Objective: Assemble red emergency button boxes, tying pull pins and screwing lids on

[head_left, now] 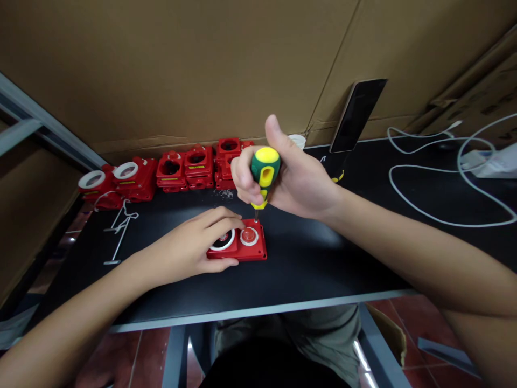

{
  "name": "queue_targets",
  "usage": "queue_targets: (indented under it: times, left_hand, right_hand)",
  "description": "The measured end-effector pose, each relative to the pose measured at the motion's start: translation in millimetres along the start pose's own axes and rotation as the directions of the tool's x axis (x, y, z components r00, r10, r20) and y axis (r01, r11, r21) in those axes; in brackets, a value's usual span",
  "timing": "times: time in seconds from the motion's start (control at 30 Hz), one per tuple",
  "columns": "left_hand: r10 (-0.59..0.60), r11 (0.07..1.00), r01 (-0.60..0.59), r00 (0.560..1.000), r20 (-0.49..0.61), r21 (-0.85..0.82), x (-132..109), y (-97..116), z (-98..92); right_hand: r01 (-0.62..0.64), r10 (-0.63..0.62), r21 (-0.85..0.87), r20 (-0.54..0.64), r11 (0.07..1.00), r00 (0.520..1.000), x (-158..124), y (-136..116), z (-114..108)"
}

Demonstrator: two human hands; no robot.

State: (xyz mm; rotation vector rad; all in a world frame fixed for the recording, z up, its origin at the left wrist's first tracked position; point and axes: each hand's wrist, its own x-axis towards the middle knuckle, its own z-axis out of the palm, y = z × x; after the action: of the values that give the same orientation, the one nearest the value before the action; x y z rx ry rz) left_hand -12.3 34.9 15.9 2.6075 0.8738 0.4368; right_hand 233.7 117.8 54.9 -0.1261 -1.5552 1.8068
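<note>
A red plastic housing (256, 251) lies flat on the black table, with a white-ringed dark opening and a round red button (249, 236) on its face. My left hand (202, 237) is closed around the housing's left end, thumb in front and fingers over the top. In my right hand (288, 175) is a screwdriver (266, 167) with a green and yellow handle, held upright. Its tip meets the housing's far right corner, where a small screw head seems to sit.
Several red housings (197, 167) stand along the cardboard wall (210, 70). White cord with metal bars (121, 231) lies at left. A phone (357, 116) leans against the wall, and a white cable (428, 213) loops at right. The table's front edge (266, 311) runs close to my lap.
</note>
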Motion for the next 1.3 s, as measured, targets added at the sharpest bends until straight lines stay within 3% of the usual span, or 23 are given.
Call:
queue_targets:
  times: [0.33,0.63,0.8,0.93,1.13,1.3]
  left_hand:
    - [-0.006,1.0,0.006,1.0,0.001,0.009,-1,0,-0.3]
    - [-0.023,1.0,0.024,1.0,0.01,-0.014,0,1,-0.3]
    - [-0.03,0.999,0.031,0.999,0.011,-0.022,-1,1,-1.5]
    - [-0.044,0.999,0.044,0.999,0.015,-0.018,0,1,-1.3]
    - [-0.049,0.998,0.049,0.999,0.013,-0.029,0,1,-1.1]
    - [-0.041,0.999,0.041,0.999,0.02,-0.023,-1,1,-1.5]
  right_hand:
    - [0.06,-0.057,0.026,-0.11,0.998,0.992,-7,0,12]
    - [0.029,-0.029,0.007,0.005,1.0,1.0,-2,1,0]
    - [0.099,-0.1,-0.021,-0.105,0.995,0.989,-6,3,6]
    - [0.165,-0.168,-0.045,-0.069,0.985,0.983,-8,8,7]
    - [0.102,-0.104,0.069,0.026,0.992,0.994,-5,6,4]
    - [0.08,-0.081,0.009,0.048,0.997,0.996,0,5,-4]
